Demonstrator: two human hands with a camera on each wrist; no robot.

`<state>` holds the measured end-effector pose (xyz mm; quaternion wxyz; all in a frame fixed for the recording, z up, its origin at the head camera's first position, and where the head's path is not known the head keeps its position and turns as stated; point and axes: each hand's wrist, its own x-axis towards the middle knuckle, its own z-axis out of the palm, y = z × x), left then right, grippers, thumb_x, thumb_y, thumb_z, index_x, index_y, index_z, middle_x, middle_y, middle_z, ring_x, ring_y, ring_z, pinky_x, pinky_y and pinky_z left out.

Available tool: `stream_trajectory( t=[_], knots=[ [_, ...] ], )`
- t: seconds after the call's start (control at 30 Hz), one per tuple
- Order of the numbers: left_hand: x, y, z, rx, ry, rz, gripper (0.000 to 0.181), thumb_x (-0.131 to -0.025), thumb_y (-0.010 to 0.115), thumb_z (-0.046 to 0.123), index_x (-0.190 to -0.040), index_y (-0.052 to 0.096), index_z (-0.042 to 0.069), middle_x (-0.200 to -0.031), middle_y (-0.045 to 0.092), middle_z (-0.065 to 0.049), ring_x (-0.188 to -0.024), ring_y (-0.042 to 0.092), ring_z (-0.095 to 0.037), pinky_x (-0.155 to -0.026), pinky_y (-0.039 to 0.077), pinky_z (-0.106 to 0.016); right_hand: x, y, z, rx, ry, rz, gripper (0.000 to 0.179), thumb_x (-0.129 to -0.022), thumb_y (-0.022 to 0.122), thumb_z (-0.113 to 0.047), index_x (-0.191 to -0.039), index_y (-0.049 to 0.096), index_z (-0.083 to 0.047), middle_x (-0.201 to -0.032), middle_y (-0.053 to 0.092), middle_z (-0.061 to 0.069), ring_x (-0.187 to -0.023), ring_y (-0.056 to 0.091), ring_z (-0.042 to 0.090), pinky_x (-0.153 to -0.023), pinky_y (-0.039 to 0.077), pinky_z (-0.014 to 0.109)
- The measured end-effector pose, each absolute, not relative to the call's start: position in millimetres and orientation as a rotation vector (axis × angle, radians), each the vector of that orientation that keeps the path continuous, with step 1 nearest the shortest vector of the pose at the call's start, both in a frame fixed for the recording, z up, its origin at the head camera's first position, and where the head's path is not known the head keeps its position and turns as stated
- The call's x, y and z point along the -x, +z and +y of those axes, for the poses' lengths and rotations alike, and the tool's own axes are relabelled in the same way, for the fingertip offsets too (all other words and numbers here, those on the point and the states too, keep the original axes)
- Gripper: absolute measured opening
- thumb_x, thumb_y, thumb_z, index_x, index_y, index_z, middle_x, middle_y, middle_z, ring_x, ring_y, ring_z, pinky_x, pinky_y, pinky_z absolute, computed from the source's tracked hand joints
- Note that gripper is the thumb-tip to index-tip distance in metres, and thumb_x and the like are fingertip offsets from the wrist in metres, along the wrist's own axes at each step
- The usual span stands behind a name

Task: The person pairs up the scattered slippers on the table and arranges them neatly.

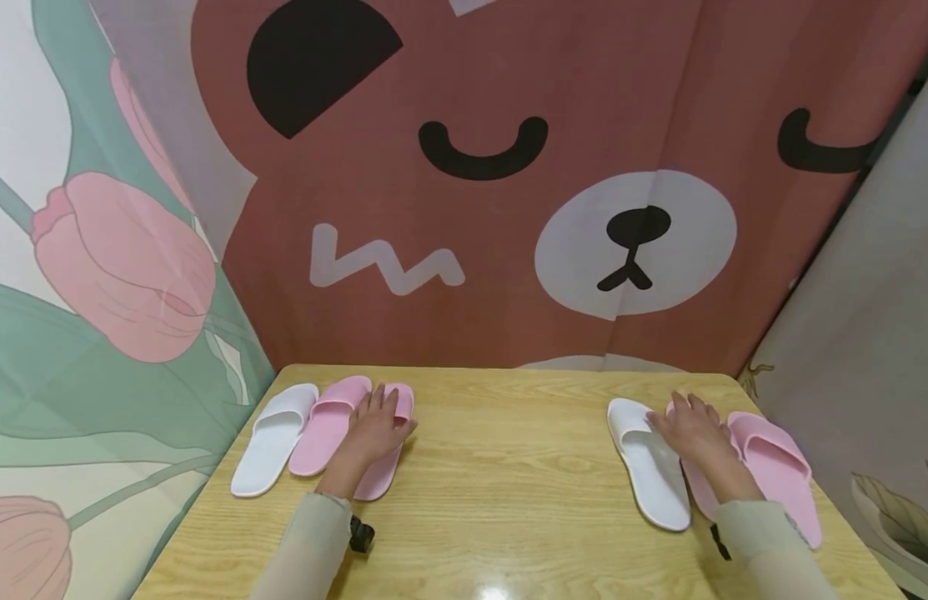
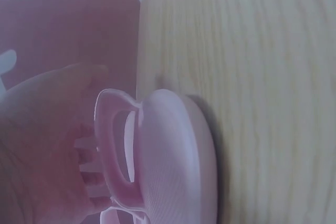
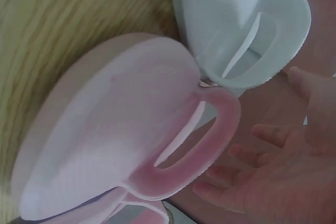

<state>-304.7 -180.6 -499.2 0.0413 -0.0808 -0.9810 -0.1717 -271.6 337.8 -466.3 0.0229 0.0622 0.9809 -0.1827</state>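
On the left of the wooden table lie a white slipper [image 1: 261, 460], a pink slipper [image 1: 313, 446] and a second pink one [image 1: 379, 482]. Over the upper part of that second one is my left hand [image 1: 372, 429], its fingers extended above the strap in the left wrist view. A white slipper [image 1: 661, 487], a partly covered pink slipper [image 1: 699, 493] and an outer pink slipper [image 1: 782, 485] lie on the right. My right hand [image 1: 692, 433] hovers over the middle one, fingers spread and apart from its strap [image 3: 226, 124] in the right wrist view.
A wide stretch of wooden tabletop [image 1: 501, 467] separates the two slipper groups. Behind it hangs a brown bear-print curtain [image 1: 501, 317]. A tulip-patterned cloth [image 1: 126, 275] borders the left side, and a pale cloth [image 1: 869, 333] the right.
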Motion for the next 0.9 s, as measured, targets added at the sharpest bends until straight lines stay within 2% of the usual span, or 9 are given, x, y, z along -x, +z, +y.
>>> stream_trajectory(
  t=[0.43,0.67,0.9],
  knots=[
    [309.1,-498.3,-176.5,0.232,-0.553,-3.014,0.077,-0.088,0.055,0.05,-0.145,0.03,0.006,-0.152,0.018,-0.023,-0.137,0.016,-0.044,-0.106,0.017,-0.062,277.4,-474.3,348.7,-0.256,-0.474,2.986,0.089,-0.09,0.036,-0.063,-0.143,0.018,0.005,-0.137,0.017,0.04,-0.117,0.019,0.064,-0.091,0.022,0.074],
    [307.1,-499.3,-175.2,0.191,-0.552,-3.03,0.077,-0.087,0.056,0.049,-0.145,0.03,0.006,-0.151,0.02,-0.022,-0.137,0.017,-0.044,-0.106,0.017,-0.062,272.7,-475.9,351.6,-0.233,-0.509,2.995,0.085,-0.091,0.038,-0.059,-0.14,0.022,0.009,-0.134,0.019,0.042,-0.114,0.021,0.064,-0.09,0.024,0.073],
    [307.7,-501.9,-175.6,0.174,-0.556,-3.01,0.075,-0.087,0.057,0.048,-0.145,0.031,0.007,-0.15,0.022,-0.023,-0.135,0.02,-0.045,-0.105,0.019,-0.062,268.6,-477.2,355.5,-0.259,-0.467,2.986,0.09,-0.091,0.033,-0.063,-0.14,0.02,0.011,-0.133,0.019,0.042,-0.114,0.022,0.064,-0.088,0.024,0.074]
  ],
)
